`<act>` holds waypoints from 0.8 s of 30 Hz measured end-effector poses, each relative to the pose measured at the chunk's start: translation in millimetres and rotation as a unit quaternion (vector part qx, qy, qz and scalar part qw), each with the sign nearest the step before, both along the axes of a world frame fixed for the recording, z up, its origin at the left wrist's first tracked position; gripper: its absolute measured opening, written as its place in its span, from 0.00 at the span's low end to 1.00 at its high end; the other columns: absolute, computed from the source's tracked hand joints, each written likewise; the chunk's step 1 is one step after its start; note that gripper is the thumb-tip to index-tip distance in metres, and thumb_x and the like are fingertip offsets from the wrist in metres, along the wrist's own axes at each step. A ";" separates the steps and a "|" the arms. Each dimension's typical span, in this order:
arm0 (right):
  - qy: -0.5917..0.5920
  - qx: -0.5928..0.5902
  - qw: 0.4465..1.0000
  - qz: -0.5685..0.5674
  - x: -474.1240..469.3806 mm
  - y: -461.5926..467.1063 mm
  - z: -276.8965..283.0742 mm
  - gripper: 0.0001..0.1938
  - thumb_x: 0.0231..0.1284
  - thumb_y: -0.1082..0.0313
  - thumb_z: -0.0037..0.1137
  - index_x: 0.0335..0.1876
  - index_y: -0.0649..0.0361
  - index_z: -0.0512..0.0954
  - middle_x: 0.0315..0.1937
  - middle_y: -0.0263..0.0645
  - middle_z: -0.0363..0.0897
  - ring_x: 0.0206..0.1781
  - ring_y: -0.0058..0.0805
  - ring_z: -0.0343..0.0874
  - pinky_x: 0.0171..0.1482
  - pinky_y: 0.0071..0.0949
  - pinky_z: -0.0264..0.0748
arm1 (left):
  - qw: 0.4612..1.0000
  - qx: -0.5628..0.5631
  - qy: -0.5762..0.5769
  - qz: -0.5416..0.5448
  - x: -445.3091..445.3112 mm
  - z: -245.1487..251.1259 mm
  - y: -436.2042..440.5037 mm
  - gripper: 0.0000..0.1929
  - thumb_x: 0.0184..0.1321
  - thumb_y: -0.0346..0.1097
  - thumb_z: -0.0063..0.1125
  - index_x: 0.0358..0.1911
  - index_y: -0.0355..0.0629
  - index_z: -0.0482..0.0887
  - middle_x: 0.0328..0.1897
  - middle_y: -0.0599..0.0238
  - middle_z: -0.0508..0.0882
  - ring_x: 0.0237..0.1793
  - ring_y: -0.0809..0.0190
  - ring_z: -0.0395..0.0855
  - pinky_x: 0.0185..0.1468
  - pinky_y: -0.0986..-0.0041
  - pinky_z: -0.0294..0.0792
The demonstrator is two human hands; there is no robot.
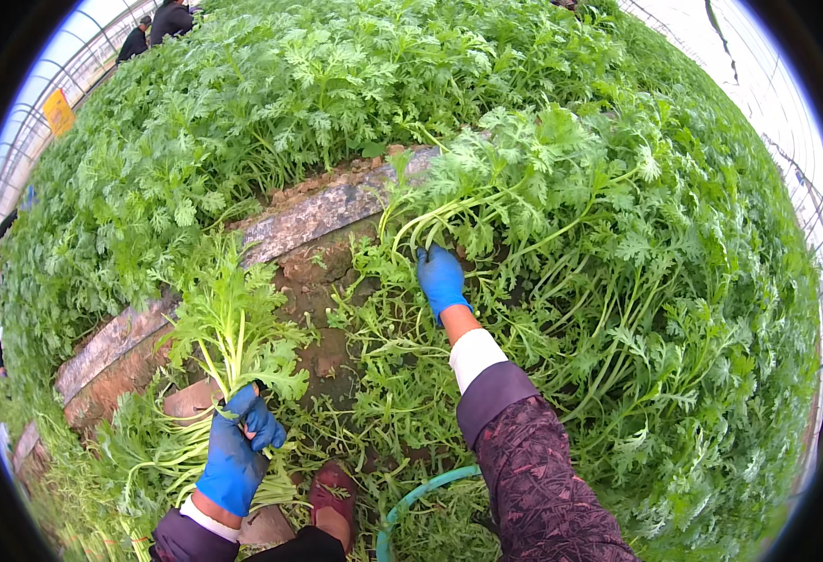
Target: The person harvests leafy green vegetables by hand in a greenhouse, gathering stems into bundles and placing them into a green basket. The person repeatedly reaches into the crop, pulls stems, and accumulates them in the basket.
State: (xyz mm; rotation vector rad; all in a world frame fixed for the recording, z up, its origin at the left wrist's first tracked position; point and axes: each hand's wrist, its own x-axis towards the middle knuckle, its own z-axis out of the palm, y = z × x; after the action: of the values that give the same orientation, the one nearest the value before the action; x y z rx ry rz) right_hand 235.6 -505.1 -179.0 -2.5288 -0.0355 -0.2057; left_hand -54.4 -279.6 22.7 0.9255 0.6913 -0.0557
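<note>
My left hand (239, 442), in a blue glove with bare skin showing at one spot, is closed around a bunch of chrysanthemum greens (232, 330), leaves pointing away from me. Beneath it lies a pile of picked greens (172, 449) with pale stems. Farther forward and to the right, my right hand (441, 281), also blue-gloved, grips the lower stems of leaning chrysanthemum greens (446, 211) close to the ground. Its fingertips are partly hidden among the stems, so I cannot tell whether it also holds a tool.
A dirty plastic-like strip (334, 207) borders bare soil (323, 351). Dense standing greens (355, 77) fill the far side and right. By my red shoe (332, 492) is a teal hoop-like rim (429, 485). Other people (171, 21) are at upper left, near a yellow sheet (58, 112).
</note>
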 end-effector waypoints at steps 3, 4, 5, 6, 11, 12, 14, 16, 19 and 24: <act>0.054 -0.026 0.998 0.006 -8.3 -13.6 10.4 0.17 0.60 0.53 0.51 0.32 0.61 0.79 0.32 0.53 0.79 0.35 0.54 0.78 0.39 0.46 0.73 | 1.000 -0.002 0.001 -0.016 -2.4 -0.7 0.5 0.20 0.60 0.44 0.54 0.12 0.53 0.63 0.09 0.76 0.58 0.09 0.69 0.53 0.23 0.72 0.55; 0.070 -0.005 0.998 -0.003 -11.5 -18.6 13.5 0.18 0.60 0.52 0.51 0.33 0.63 0.79 0.32 0.55 0.79 0.36 0.54 0.78 0.39 0.45 0.73 | 1.000 0.002 0.008 -0.010 -3.0 -0.9 0.9 0.20 0.59 0.44 0.54 0.12 0.53 0.63 0.09 0.76 0.58 0.09 0.69 0.54 0.23 0.72 0.55; 0.077 0.016 0.997 -0.012 -14.6 -21.6 15.2 0.19 0.60 0.51 0.51 0.34 0.64 0.78 0.32 0.56 0.78 0.37 0.54 0.78 0.40 0.44 0.73 | 1.000 0.004 0.012 -0.006 -3.8 -0.8 1.5 0.20 0.59 0.44 0.54 0.12 0.53 0.64 0.09 0.76 0.58 0.09 0.69 0.54 0.23 0.72 0.55; 0.061 0.023 0.998 -0.015 -16.7 -23.2 15.5 0.18 0.60 0.54 0.53 0.36 0.66 0.78 0.32 0.56 0.79 0.37 0.51 0.79 0.39 0.41 0.73 | 1.000 0.004 0.011 -0.005 -4.2 -1.6 1.0 0.20 0.59 0.44 0.54 0.12 0.53 0.64 0.09 0.76 0.58 0.09 0.69 0.54 0.23 0.71 0.56; 0.018 0.237 0.971 0.035 -8.9 0.6 -2.6 0.16 0.57 0.58 0.57 0.41 0.64 0.79 0.37 0.56 0.79 0.40 0.55 0.77 0.42 0.41 0.73 | 1.000 -0.009 0.027 0.001 -3.0 -1.9 0.6 0.20 0.60 0.42 0.55 0.13 0.53 0.63 0.08 0.76 0.58 0.10 0.69 0.54 0.23 0.71 0.56; 0.018 0.241 0.969 0.048 -4.7 10.0 -8.8 0.16 0.57 0.57 0.57 0.41 0.64 0.79 0.37 0.56 0.79 0.40 0.55 0.77 0.43 0.42 0.73 | 0.999 -0.007 0.031 0.002 -3.4 -1.8 0.1 0.20 0.60 0.42 0.55 0.13 0.53 0.63 0.08 0.76 0.58 0.10 0.69 0.54 0.23 0.71 0.56; 0.068 0.220 0.973 0.036 2.0 24.2 -19.0 0.16 0.56 0.57 0.57 0.42 0.62 0.79 0.37 0.55 0.79 0.41 0.55 0.77 0.44 0.43 0.73 | 0.999 -0.006 0.033 0.005 -4.1 -1.5 -0.2 0.19 0.59 0.42 0.55 0.13 0.52 0.63 0.09 0.76 0.58 0.10 0.69 0.54 0.23 0.71 0.56; 0.024 0.159 0.984 0.073 5.6 30.6 -24.8 0.15 0.56 0.58 0.57 0.42 0.61 0.79 0.37 0.55 0.79 0.41 0.55 0.77 0.44 0.44 0.73 | 1.000 -0.007 0.030 0.004 -5.2 -1.0 -0.1 0.19 0.59 0.42 0.55 0.13 0.52 0.63 0.09 0.76 0.59 0.10 0.69 0.55 0.23 0.71 0.56; 0.033 0.049 0.992 0.115 3.1 25.9 -23.3 0.12 0.56 0.61 0.56 0.41 0.59 0.78 0.37 0.54 0.78 0.42 0.54 0.77 0.45 0.46 0.73 | 1.000 0.000 0.031 0.001 -6.0 -0.8 0.5 0.19 0.59 0.42 0.55 0.14 0.52 0.63 0.09 0.75 0.59 0.10 0.69 0.55 0.23 0.71 0.57; 0.019 -0.009 0.994 0.108 -5.7 7.1 -3.6 0.10 0.55 0.63 0.55 0.36 0.62 0.78 0.34 0.54 0.79 0.39 0.55 0.77 0.45 0.46 0.74 | 0.999 -0.007 0.042 0.002 -5.9 0.1 -0.4 0.18 0.59 0.42 0.56 0.15 0.51 0.65 0.09 0.75 0.60 0.10 0.68 0.55 0.24 0.70 0.58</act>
State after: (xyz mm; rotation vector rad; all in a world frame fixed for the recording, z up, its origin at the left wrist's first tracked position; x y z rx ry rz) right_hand 229.9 -498.0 -182.6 -2.5230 -0.2953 -0.0721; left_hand -60.3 -280.0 22.8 0.9119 0.7702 -0.0958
